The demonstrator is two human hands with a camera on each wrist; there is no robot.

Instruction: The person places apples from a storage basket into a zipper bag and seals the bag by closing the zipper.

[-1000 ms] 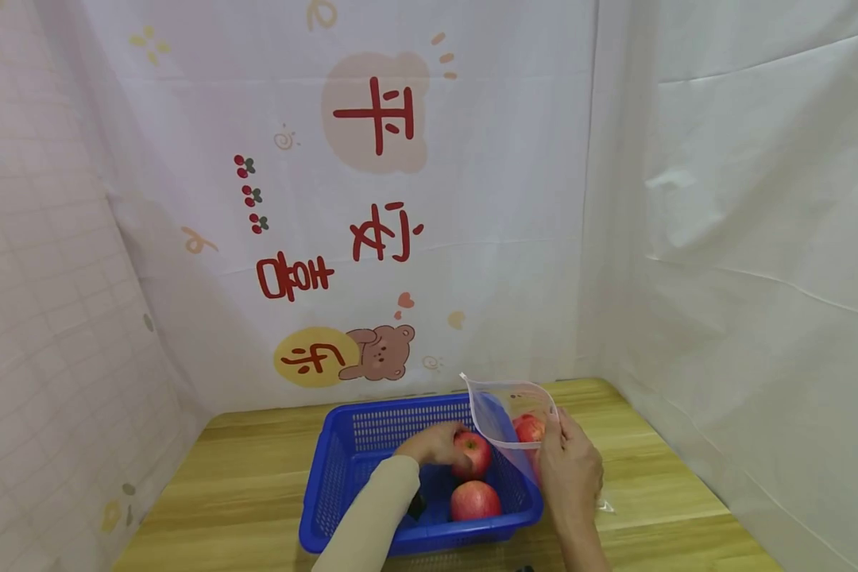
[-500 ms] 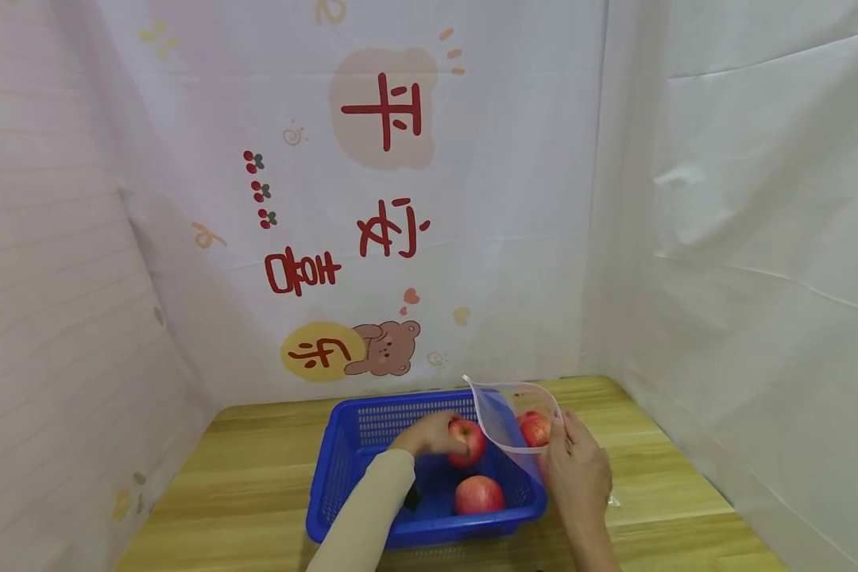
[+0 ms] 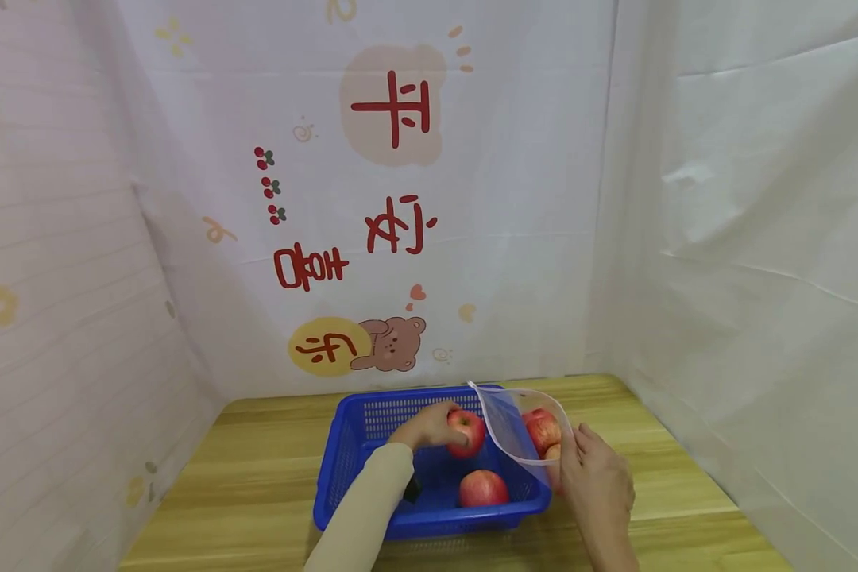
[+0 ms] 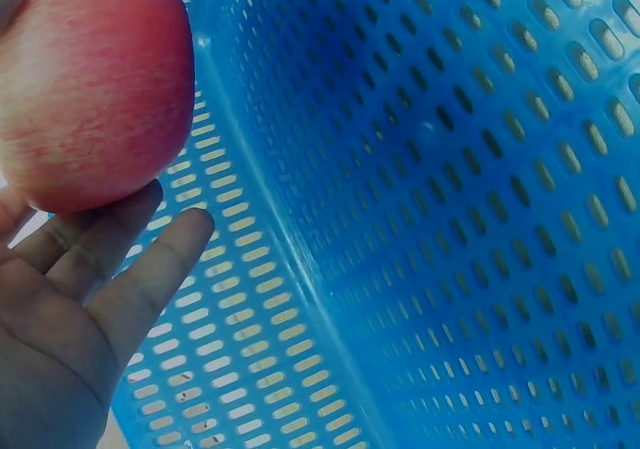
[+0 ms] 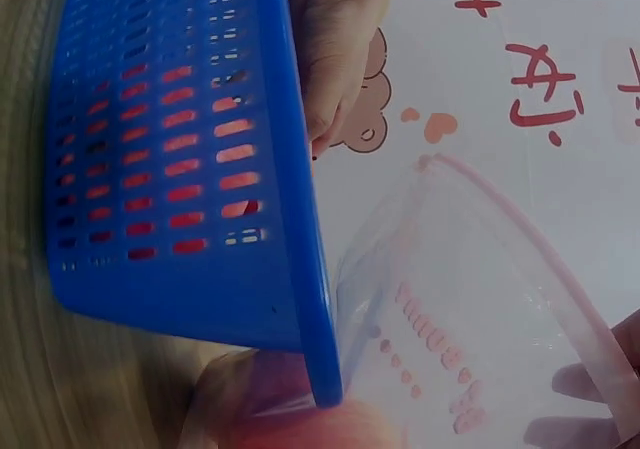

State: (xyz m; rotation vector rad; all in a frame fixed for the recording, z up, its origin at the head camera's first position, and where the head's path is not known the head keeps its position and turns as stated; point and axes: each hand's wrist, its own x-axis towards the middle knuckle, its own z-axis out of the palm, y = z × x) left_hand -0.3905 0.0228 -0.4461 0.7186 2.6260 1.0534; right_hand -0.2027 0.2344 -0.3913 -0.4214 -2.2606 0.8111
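My left hand (image 3: 429,427) grips a red apple (image 3: 466,434) inside the blue plastic basket (image 3: 326,469). In the left wrist view, this apple (image 4: 100,89) is held above the basket's slotted floor, with fingers beneath it. A second apple (image 3: 483,488) lies in the basket's near right corner. My right hand (image 3: 600,481) pinches the rim of a clear zip bag (image 3: 502,425), whose mouth gapes toward the basket. Several apples (image 3: 543,431) are in the bag, partly hidden by the right hand. From the right wrist, the bag (image 5: 480,299) overlaps the basket's edge.
The basket stands on a wood-grain table (image 3: 207,477). A white printed cloth (image 3: 529,238) hangs behind, and pale cloths rise at both sides. A small dark object (image 3: 411,489) shows at the left sleeve.
The left hand has lifted the apple slightly and drawn it away from the other apple. The right hand and bag have shifted right, showing more of the bagged apples. The head view has turned a little.
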